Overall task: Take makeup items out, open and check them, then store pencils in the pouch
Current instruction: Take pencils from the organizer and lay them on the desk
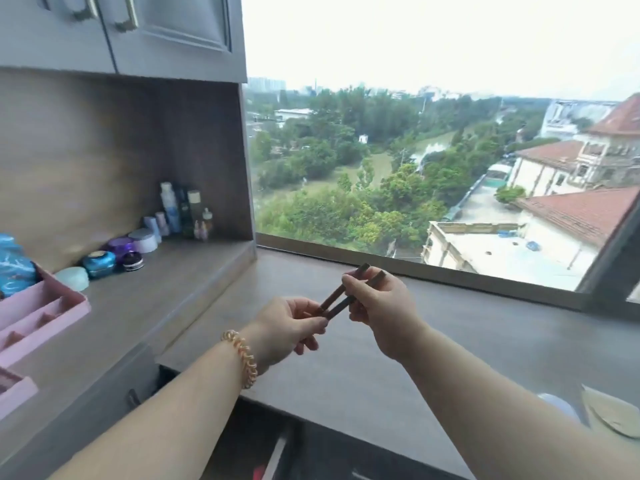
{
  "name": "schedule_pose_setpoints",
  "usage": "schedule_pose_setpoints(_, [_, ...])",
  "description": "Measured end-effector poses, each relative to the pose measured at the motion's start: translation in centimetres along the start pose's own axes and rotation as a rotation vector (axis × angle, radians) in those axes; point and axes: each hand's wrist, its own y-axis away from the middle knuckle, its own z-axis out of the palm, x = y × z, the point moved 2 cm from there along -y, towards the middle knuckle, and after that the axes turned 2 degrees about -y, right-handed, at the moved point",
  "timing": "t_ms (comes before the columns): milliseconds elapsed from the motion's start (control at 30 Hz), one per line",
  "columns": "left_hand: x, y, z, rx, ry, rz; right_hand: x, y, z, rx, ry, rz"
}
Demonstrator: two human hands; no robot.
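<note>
Nearest, right of right forearm: flat beige item (609,414) at edge of grey counter (346,375), kind unclear. On left wrist: coiled gold bracelet (242,355). Held above counter, clear of it: two brown pencils (341,304), side by side, slanted up to right. Lower ends pinched in curled fingers of left hand (291,323); upper parts gripped in curled fingers of right hand (377,306), just beyond left. Left of left hand: pink organizer tray (41,313). Farther left, beyond: jars (114,258), then bottles (180,209). Beyond both hands: window (415,168).

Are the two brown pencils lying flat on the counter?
No, the left hand and the right hand hold the brown pencils up in the air, above the counter.
</note>
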Motion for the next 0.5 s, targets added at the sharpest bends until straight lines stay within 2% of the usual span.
schedule_pose_setpoints(233, [1.9,-3.4,17.4,-0.265,-0.264,0.011,0.7,7.7,-19.7,0.128,0.013,0.148])
schedule_pose_setpoints(367, [2.2,-4.7,32.1,-0.396,-0.449,0.007,3.3,14.2,-33.7,0.257,0.015,0.251])
schedule_pose_setpoints(500, [2.7,-5.2,43.9,-0.461,-0.626,0.063,5.6,18.5,-43.8,0.327,0.257,0.347])
